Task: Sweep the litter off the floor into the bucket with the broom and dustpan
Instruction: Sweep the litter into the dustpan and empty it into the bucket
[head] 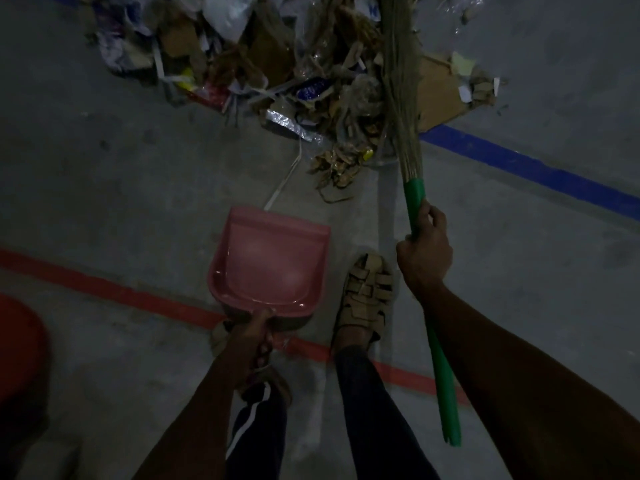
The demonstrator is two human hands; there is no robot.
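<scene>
The left hand point(254, 341) grips the pink dustpan point(270, 261) at lower centre. The right hand point(424, 252) grips the broom point(415, 202), bristles on the litter point(294, 71) at the top.

the floor point(121, 174) is grey concrete, dimly lit. a red painted line point(114, 291) runs across it from the left edge toward the lower right, and a blue line point(530, 168) crosses the upper right. a heap of litter point(277, 64) lies at the top: torn cardboard, crumpled paper, plastic wrappers, a piece of foil, dry brown scraps. a flat sheet of cardboard point(438, 95) lies at the heap's right side, touching the blue line. a white strip point(282, 183) trails from the heap toward the near side. a foot in a tan sandal point(367, 299) stands on the floor just past the red line. a red object point(17, 341) sits at the left edge, cut off.
</scene>
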